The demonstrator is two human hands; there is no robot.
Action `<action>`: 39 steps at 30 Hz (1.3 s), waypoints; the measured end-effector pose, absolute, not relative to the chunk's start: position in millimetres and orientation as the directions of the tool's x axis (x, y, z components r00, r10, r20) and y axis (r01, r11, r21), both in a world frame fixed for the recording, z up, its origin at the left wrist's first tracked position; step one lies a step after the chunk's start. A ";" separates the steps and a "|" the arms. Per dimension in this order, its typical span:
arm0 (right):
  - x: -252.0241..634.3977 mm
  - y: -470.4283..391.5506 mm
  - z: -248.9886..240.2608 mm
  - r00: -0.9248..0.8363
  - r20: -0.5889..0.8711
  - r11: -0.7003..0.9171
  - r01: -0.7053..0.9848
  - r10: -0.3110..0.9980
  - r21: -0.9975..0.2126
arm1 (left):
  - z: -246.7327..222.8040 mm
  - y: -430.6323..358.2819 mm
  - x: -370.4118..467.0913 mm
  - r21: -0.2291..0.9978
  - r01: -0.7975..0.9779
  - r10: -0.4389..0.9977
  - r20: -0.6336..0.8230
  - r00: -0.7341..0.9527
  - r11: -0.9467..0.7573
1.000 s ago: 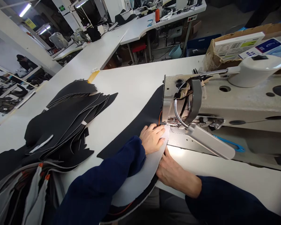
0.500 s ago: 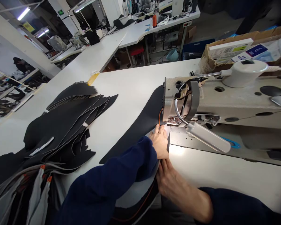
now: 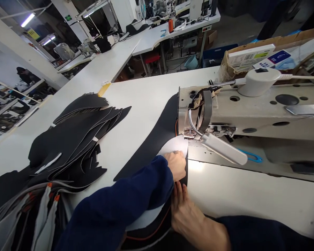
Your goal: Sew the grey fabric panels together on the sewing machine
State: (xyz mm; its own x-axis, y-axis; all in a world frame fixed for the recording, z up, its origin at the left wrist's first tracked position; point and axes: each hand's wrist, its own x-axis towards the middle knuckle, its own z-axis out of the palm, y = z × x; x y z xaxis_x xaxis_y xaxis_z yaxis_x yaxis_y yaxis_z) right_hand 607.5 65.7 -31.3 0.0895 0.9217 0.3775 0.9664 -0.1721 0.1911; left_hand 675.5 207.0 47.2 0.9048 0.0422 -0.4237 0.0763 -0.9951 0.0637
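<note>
A black fabric panel [image 3: 149,148] lies flat on the white table and reaches under the head of a sewing machine [image 3: 206,115]. On top of it, by the presser foot [image 3: 189,133], is a light grey fabric piece [image 3: 174,143]. My left hand [image 3: 176,165] rests on these layers with its fingers curled in, gripping the fabric. Just below, my right hand [image 3: 187,218] holds the panel's near edge; its fingers lie together and the thumb is hidden. An orange thread [image 3: 176,127] runs beside the machine head. Orange stitching crosses the fabric hanging towards me.
Stacked black fabric pieces [image 3: 68,139] lie to the left, with grey-backed pieces [image 3: 42,223] in front of them. A lamp [image 3: 225,150] juts out from the machine, near a blue tool [image 3: 252,157]. Behind stands a cardboard box [image 3: 229,64].
My left hand has drawn back from the presser foot, its fingers going from stretched out to curled. More of the grey piece shows. My right hand has shifted slightly down, and the view has turned slightly.
</note>
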 end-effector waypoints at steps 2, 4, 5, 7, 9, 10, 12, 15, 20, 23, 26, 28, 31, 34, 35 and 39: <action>613.8 69.4 -32.3 0.092 0.357 -0.170 0.966 0.930 0.195 | 45.1 210.1 682.6 0.061 0.070 0.039 -0.417 0.908 -0.996; 618.9 72.1 -30.8 0.091 0.311 -0.164 0.962 0.946 0.218 | 44.1 212.8 688.0 0.056 0.066 0.037 -0.414 0.909 -0.996; 621.3 72.8 -28.9 0.094 0.282 -0.163 0.959 0.955 0.232 | 44.2 213.8 689.4 0.055 0.067 0.038 -0.415 0.909 -0.996; 626.8 72.7 -23.1 0.097 0.210 -0.150 0.954 0.973 0.258 | 46.1 214.8 688.7 0.066 0.056 0.022 -0.429 0.903 -0.996; 634.2 71.9 -17.0 0.082 0.133 -0.115 0.958 0.988 0.262 | 49.1 214.4 683.5 0.099 0.023 -0.025 -0.453 0.891 -0.995; 638.6 71.7 -14.3 0.062 0.104 -0.086 0.965 0.993 0.248 | 50.3 213.9 679.9 0.117 -0.001 -0.056 -0.464 0.884 -0.993; 648.4 72.6 -9.8 0.015 0.071 -0.028 0.980 0.997 0.198 | 50.9 212.7 673.0 0.139 -0.039 -0.101 -0.475 0.874 -0.989; 658.5 76.9 -3.9 0.002 0.017 -0.004 0.991 1.000 0.135 | 47.2 212.4 669.8 0.132 -0.036 -0.092 -0.454 0.886 -0.991; 637.3 75.6 -9.5 0.073 0.111 -0.093 0.978 0.991 0.185 | 45.5 214.0 685.7 0.117 0.001 -0.050 -0.439 0.897 -0.993; 617.4 71.0 -24.4 0.078 0.273 -0.133 0.972 0.959 0.191 | 50.8 213.4 697.3 0.115 0.006 -0.047 -0.458 0.888 -0.993; 615.4 71.6 -30.3 0.094 0.280 -0.154 0.967 0.956 0.202 | 56.3 212.8 701.3 0.119 0.004 -0.052 -0.464 0.885 -0.993; 622.9 74.8 -26.9 0.106 0.233 -0.155 0.966 0.967 0.204 | 58.6 212.7 696.6 0.129 0.000 -0.060 -0.462 0.885 -0.992; 636.7 80.9 -16.9 0.081 0.122 -0.103 0.976 0.989 0.192 | 57.8 212.7 681.1 0.151 -0.024 -0.094 -0.477 0.874 -0.988; 646.8 85.6 -4.8 0.042 0.035 -0.048 0.982 0.999 0.184 | 50.5 213.2 669.5 0.149 -0.040 -0.103 -0.439 0.892 -0.988; 648.9 86.6 -0.6 0.041 0.021 -0.045 0.981 0.999 0.188 | 47.2 213.7 669.0 0.139 -0.039 -0.094 -0.422 0.902 -0.990; 648.6 88.8 9.5 0.032 0.045 -0.041 0.974 0.998 0.223 | 36.7 217.2 682.1 0.101 -0.034 -0.072 -0.398 0.915 -0.994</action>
State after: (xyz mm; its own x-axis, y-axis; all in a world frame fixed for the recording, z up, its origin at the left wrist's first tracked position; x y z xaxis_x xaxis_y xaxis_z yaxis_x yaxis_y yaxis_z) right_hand 648.6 88.8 9.5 0.0320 0.9985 0.0454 0.9740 -0.0413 0.2227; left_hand 682.1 217.2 36.7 0.9147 -0.0719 -0.3976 -0.0342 -0.9943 0.1011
